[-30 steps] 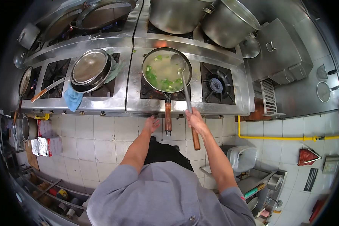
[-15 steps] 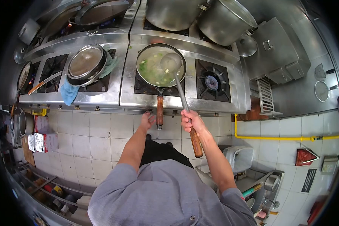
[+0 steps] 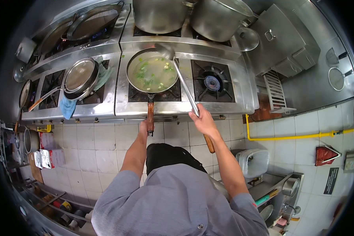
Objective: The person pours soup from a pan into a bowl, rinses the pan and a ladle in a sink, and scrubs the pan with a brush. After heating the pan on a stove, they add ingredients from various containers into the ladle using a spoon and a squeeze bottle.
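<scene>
A wok-like pan (image 3: 145, 84) of pale, cloudy broth with chopped green pieces and small whitish cubes sits on a front burner. Its wooden handle (image 3: 150, 112) points towards me. My right hand (image 3: 205, 122) is closed round the long shaft of a ladle (image 3: 187, 87); the ladle's bowl is raised over the pan's far right rim, out of the broth. Below the stove's front edge, my left hand (image 3: 145, 127) is beside and partly behind the pan handle. Its fingers are mostly hidden, so I cannot see whether it grips anything.
A lit burner (image 3: 212, 82) is right of the pan. A strainer (image 3: 80, 74) rests over a pan on the left, with a blue cloth (image 3: 67, 107) hanging there. Large pots (image 3: 161, 15) stand behind. A yellow pipe (image 3: 287, 137) runs along the right.
The ladle's bowl has gone from inside the pan to its far right rim. My left hand has moved from beside the handle to partly behind it. The camera view has shifted.
</scene>
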Demonstrator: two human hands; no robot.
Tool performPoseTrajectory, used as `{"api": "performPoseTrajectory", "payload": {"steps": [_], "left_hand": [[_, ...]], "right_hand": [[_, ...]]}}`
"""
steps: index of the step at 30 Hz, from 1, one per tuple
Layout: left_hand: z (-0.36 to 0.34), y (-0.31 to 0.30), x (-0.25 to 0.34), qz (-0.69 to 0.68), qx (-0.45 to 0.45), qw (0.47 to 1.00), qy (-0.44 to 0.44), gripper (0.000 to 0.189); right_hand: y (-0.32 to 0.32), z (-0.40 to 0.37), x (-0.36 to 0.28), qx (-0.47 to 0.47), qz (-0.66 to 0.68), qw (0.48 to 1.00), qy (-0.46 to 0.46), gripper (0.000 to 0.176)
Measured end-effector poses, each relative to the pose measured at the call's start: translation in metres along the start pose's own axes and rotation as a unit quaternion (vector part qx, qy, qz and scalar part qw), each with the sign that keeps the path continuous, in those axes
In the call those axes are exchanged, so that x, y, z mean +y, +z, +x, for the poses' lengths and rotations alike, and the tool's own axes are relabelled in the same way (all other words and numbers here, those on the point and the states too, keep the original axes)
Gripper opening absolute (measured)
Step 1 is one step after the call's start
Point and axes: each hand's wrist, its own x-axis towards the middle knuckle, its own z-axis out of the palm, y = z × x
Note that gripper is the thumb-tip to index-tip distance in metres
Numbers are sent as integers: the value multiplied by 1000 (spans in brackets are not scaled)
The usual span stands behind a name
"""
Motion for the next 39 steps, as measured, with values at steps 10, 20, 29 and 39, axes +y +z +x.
{"api": "performPoseTrajectory", "payload": {"steps": [10,20,29,39], "left_hand": [[21,-14,-19,-84,14,996,24,46],[-11,15,-4,-76,67,995,22,52],[-8,21,-4,-41,81,996,12,60],[43,-28,-7,-89,49,994,-48,39]], "right_hand": [[-17,-14,41,-44,113,992,36,26],[-49,-176,171,148,19,986,69,23],[43,-411,306,214,226,845,435,19],[227,-586,304,299,427,609,598,24]]}}
